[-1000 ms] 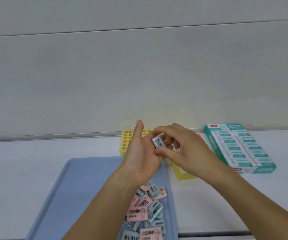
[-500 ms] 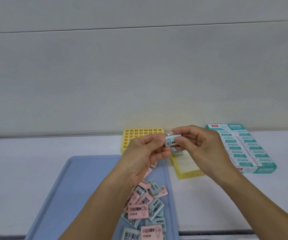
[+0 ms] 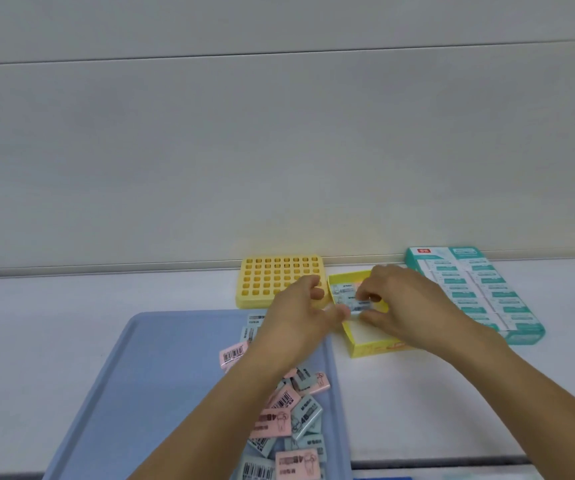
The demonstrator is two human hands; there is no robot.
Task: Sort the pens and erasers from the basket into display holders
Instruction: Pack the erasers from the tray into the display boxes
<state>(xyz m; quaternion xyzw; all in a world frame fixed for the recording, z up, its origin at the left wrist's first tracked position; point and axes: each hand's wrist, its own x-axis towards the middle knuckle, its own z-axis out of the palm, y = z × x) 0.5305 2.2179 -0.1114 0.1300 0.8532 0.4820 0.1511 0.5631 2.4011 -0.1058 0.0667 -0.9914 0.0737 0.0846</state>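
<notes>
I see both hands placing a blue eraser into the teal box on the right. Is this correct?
Not quite. In the head view both hands place the blue eraser into the yellow box, not the teal box, which lies further right.

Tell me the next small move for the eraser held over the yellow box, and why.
Probably lower the blue eraser into the yellow box beside the ones already there, then let go: both the right hand and left hand hold it just above the open box.
</notes>
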